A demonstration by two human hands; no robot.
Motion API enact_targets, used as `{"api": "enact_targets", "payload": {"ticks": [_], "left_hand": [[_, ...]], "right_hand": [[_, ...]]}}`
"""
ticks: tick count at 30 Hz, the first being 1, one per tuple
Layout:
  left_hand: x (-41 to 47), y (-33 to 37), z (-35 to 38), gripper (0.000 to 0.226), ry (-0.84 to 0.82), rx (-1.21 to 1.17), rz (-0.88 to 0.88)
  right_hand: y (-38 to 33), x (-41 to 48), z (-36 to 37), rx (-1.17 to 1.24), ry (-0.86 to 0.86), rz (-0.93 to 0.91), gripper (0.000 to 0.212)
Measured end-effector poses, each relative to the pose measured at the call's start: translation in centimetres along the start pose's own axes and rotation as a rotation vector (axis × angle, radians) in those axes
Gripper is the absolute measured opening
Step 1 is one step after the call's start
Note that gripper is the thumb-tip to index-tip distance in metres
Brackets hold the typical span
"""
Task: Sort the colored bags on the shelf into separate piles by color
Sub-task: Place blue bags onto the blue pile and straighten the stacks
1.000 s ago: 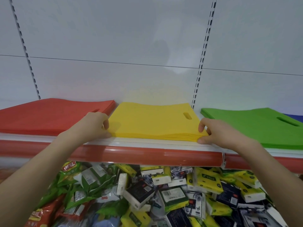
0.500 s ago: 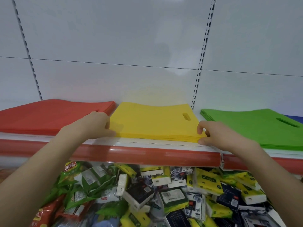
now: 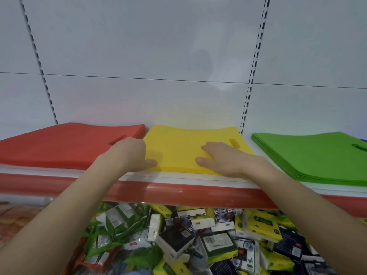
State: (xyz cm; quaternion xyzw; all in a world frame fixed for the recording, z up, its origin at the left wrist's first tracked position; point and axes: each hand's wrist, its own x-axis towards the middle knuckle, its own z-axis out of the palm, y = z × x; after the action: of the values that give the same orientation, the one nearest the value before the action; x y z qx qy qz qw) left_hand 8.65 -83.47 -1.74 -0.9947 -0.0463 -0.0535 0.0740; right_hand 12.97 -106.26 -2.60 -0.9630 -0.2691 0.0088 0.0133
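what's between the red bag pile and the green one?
Head view: the yellow bag pile lies between the red bag pile and green bag pile, with the right hand flat on it.

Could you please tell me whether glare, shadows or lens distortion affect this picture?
In the head view the wide lens tilts the slotted uprights; the white back panel carries a dim shadow and a yellow tint above the yellow pile; the left hand casts a soft shadow on that pile; the glossy red shelf edge shows faint glare.
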Motion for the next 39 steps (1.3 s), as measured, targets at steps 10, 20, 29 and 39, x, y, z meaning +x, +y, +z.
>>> {"api": "enact_targets", "payload": {"ticks": [10, 20, 29, 39], "left_hand": [[5.0, 4.6, 0.0, 0.046, 0.127, -0.230, 0.243], [9.0, 2.5, 3.0, 0.064, -0.247, -0.199, 0.245], [11.9, 5.0, 1.4, 0.057, -0.030, -0.110, 0.359], [15.2, 3.5, 3.5, 0.067, -0.200, -0.104, 0.183]], "right_hand": [[0.3, 0.3, 1.3, -0.022, -0.142, 0.053, 0.069], [0.2, 0.3, 1.3, -0.028, -0.152, 0.056, 0.068], [0.1, 0.4, 1.2, -0.041, -0.164, 0.060, 0.067], [0.1, 0.4, 1.2, -0.036, -0.171, 0.066, 0.067]]}}
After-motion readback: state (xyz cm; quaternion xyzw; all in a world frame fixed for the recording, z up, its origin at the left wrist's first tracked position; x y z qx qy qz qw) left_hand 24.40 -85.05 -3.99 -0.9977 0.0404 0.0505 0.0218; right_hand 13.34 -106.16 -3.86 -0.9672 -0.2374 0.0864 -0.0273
